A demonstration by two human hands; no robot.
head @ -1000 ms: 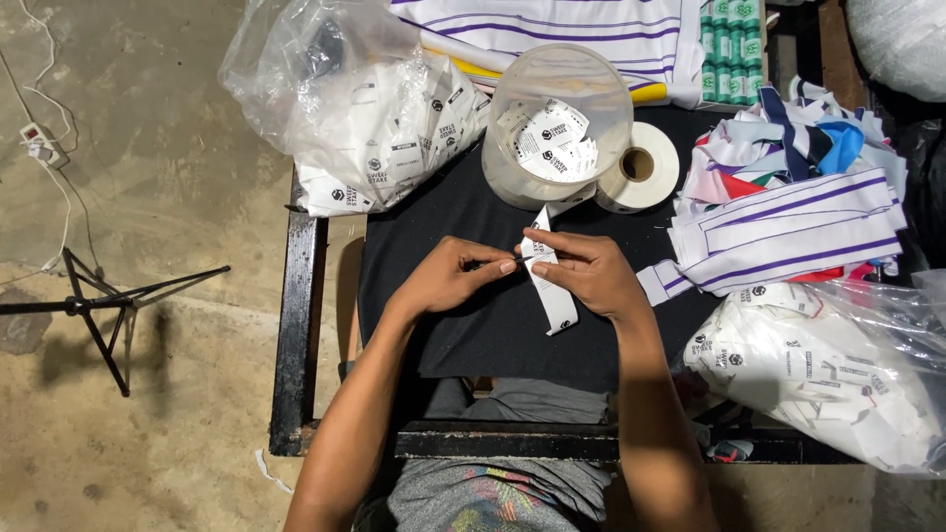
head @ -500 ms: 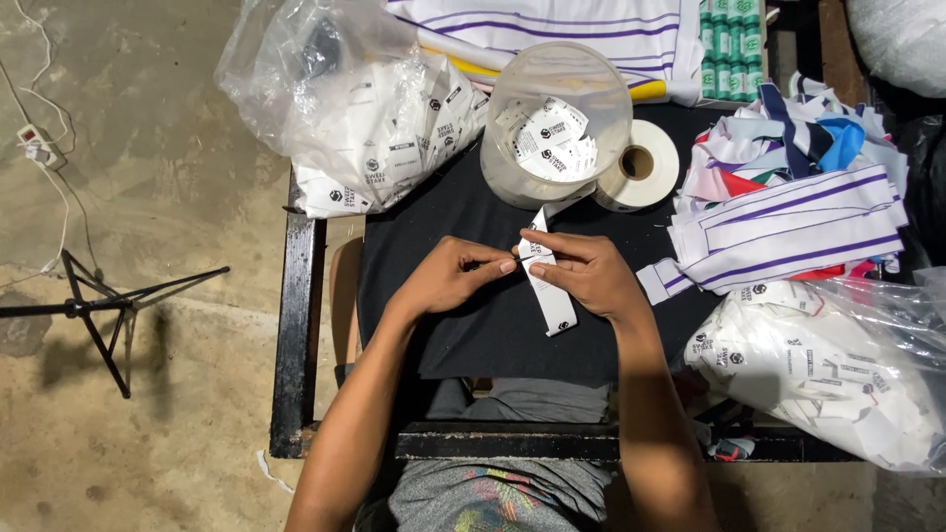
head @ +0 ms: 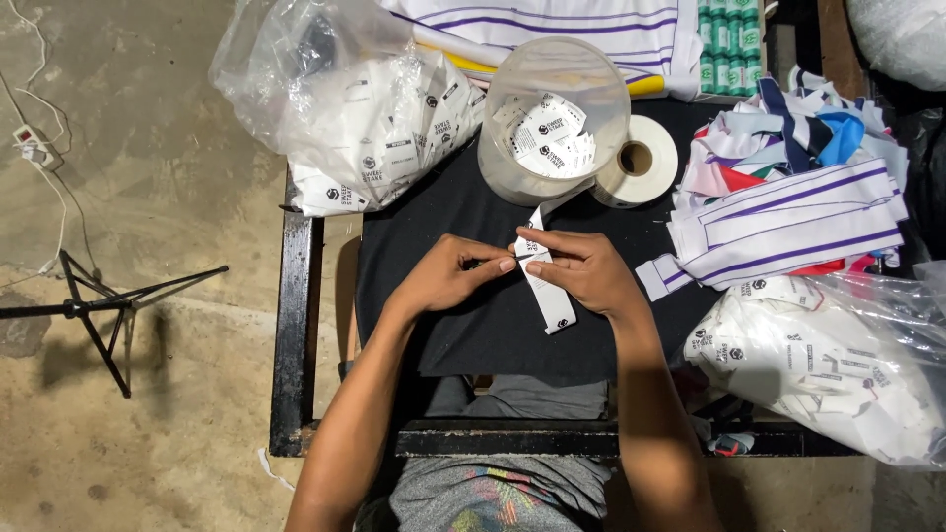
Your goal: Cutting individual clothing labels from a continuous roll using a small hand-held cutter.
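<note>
- Left hand (head: 448,276) and right hand (head: 581,268) met over the middle of the bench (head: 293,325), on the black cloth (head: 463,222) that covered it.
- Both pinched one white label strip (head: 548,291); left fingers (head: 498,264) were together on its edge, right fingers (head: 537,266) were clamped on it from the other side.
- Strip ran diagonally: upper end pointed at the far edge, lower end lay on the cloth toward the near edge, with a small dark mark at the tip.
- Clear plastic tub (head: 554,118) stood just beyond the hands near the far edge, with loose white printed labels inside.
- White tape roll (head: 639,160) lay touching the tub on its right side.
- Clear bag of white labels (head: 345,108) sat at the far left corner, hanging over the bench's left edge.
- Second clear bag of labels (head: 838,365) sat at the near right corner.
- Pile of white fabric pieces with purple stripes (head: 788,212) lay along the right edge, with blue, red and green scraps mixed in on top.
- More striped fabric (head: 552,25) lay past the tub at the far edge; stack of green spools (head: 729,39) was beside it.
- Black tripod stand (head: 94,305) and a white cable (head: 44,148) were on the concrete floor, well apart from the left edge.
</note>
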